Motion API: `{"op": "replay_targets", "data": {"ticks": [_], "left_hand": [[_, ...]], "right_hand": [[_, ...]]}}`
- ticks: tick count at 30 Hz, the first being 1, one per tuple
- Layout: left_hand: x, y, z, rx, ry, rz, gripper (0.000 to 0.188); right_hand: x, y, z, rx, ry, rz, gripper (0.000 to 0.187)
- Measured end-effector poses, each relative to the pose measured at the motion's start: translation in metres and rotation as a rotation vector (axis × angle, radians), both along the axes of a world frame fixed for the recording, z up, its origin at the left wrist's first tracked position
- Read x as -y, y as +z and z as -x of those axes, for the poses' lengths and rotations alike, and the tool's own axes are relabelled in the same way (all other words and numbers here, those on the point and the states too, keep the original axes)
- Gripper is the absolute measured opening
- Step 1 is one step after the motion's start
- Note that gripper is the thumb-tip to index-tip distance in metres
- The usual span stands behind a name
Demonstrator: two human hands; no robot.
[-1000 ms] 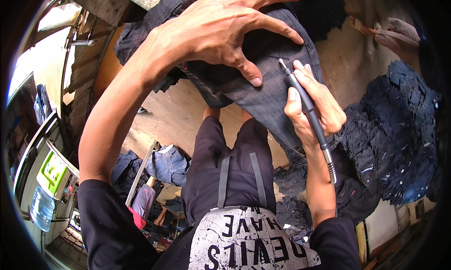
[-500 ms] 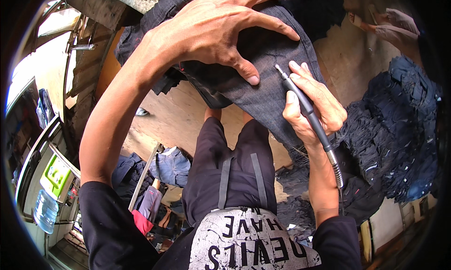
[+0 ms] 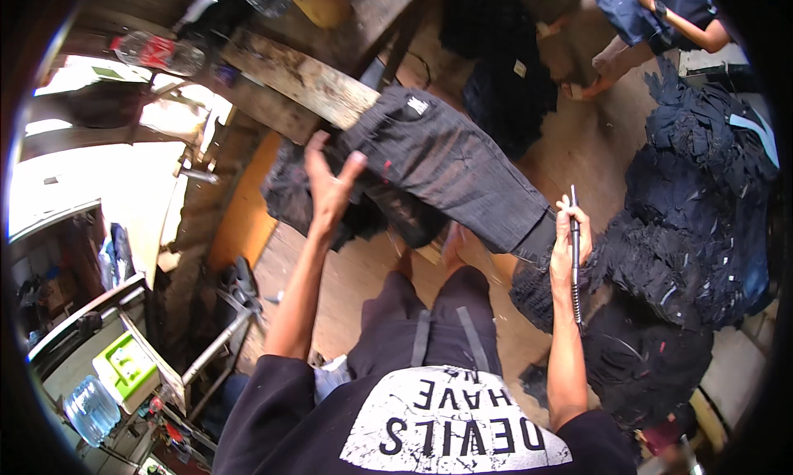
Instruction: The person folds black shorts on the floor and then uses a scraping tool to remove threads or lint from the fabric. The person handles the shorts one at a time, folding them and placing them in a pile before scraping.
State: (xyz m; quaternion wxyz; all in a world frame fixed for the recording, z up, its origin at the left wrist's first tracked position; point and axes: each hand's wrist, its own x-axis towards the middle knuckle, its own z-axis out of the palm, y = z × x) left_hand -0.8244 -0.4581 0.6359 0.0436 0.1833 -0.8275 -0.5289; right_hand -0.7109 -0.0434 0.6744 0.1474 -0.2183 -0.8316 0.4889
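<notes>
Dark denim trousers [image 3: 462, 165] hang over the end of a wooden board [image 3: 301, 78], one leg stretched toward the right with a frayed hem. My left hand [image 3: 329, 190] is at the waist end of the trousers, thumb and finger spread apart, somewhat blurred; whether it touches the cloth I cannot tell. In my right hand [image 3: 570, 239] is a slim black rotary tool handpiece [image 3: 576, 264], tip upward, a spring sleeve at its lower end. That hand is beside the trouser hem.
Large heaps of dark garments [image 3: 677, 219] lie on the right. At upper right another person's arm [image 3: 690, 30] shows near dark cloth. A yellow bucket [image 3: 320, 2] stands at the top; a clear bottle [image 3: 161, 54] is left of it. A blue water jug [image 3: 92, 409] sits lower left.
My left hand has lifted from its spread place on the leg and moved to the waist end. My right hand, holding the handpiece, is now by the hem. The view takes in more room.
</notes>
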Motion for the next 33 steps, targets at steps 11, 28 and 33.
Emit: {"op": "replay_targets", "data": {"ticks": [11, 28, 33], "left_hand": [[0.032, 0.053, -0.005, -0.254, -0.688, 0.568, 0.057], [-0.106, -0.005, 0.016, -0.414, -0.304, 0.494, 0.031], [-0.034, 0.017, 0.029, -0.169, -0.356, 0.530, 0.126]], "right_hand": [[-0.042, -0.056, 0.002, -0.098, 0.202, 0.010, 0.025], [-0.056, 0.004, 0.004, -0.291, 0.314, -0.279, 0.024], [0.081, -0.035, 0.007, -0.297, 0.689, -0.199, 0.039]]}}
